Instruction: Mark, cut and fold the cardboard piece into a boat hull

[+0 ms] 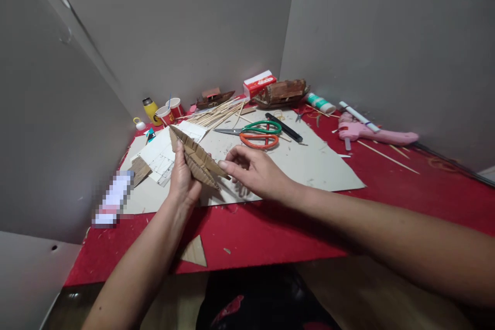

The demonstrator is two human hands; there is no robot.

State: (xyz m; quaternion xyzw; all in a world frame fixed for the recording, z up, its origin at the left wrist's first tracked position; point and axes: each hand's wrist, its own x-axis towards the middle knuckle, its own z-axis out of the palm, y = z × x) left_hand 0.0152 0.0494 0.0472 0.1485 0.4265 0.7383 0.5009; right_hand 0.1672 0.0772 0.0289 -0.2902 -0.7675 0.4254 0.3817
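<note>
A pointed, folded piece of brown cardboard [197, 157], shaped like a small boat hull, is held up above the pale board [317, 165]. My left hand [183, 178] wraps round its lower left side, the thumb against the cardboard. At its right end my right hand [247, 167] is curled, thumb and fingertips on the edge; the exact contact is partly hidden. Just beyond lie scissors [261, 139] with green and orange handles, and a black utility knife [284, 128]. Printed white sheets [158, 157] lie left of the cardboard.
Thin wooden sticks [220, 113], two model boats [282, 93], paper cups [174, 105], a yellow bottle [151, 111] and a tissue pack [259, 82] stand at the back. A pink glue gun [379, 134] lies right, a blurred phone [114, 198] left, a cardboard scrap [195, 251] in front.
</note>
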